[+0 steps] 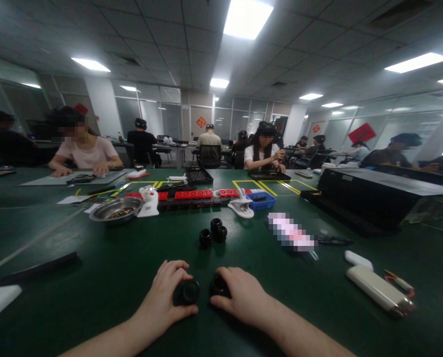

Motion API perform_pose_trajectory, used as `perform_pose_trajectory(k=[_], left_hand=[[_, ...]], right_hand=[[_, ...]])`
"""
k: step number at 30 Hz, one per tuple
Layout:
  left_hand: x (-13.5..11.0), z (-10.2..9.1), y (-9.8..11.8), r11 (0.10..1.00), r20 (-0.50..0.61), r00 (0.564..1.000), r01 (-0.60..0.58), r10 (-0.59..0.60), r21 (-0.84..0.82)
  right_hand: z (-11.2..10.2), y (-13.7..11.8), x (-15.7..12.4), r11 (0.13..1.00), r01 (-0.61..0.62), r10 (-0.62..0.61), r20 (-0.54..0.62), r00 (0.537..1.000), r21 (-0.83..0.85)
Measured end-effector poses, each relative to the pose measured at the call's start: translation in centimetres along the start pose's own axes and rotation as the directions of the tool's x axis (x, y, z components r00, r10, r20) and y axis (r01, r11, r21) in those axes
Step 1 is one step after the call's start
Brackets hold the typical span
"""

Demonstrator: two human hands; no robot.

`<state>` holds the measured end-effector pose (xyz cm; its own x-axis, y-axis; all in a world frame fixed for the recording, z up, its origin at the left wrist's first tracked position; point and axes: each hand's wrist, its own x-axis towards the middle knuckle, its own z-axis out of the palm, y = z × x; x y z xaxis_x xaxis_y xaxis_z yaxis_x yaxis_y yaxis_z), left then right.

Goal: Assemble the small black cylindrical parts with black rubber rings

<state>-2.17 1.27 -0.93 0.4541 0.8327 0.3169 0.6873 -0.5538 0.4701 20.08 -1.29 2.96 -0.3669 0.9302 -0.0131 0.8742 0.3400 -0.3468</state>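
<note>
On the green table, my left hand (171,290) curls around a glossy black round part (191,291), thumb on its near side and fingers on its far side. A second black round part (218,286) lies under the fingers of my right hand (240,292), whose palm partly covers it. The two parts are a short gap apart. Just beyond my hands sits a cluster of three similar round parts (205,237), close together. Their exact kind is not clear to me.
Farther back are a metal bowl (106,214) of small pieces, white clamp-like stands (148,202), red strips (193,194) and a blue tray (262,201). To the right lie a beige power bank (375,287) and a large black case (370,198). Co-workers sit across the table.
</note>
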Motion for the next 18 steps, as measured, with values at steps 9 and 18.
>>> perform_pose_trajectory(k=[9,18], left_hand=[[0.2,-0.6,0.1,0.996,0.016,0.997,0.077,-0.078,0.042],[-4.5,-6.8,-6.2,0.901,-0.065,0.935,0.353,-0.349,0.252]], right_hand=[[-0.1,-0.1,0.0,1.0,-0.007,0.007,0.009,1.0,0.015],[-0.4,0.1,-0.2,0.999,-0.014,0.013,0.03,0.999,0.051]])
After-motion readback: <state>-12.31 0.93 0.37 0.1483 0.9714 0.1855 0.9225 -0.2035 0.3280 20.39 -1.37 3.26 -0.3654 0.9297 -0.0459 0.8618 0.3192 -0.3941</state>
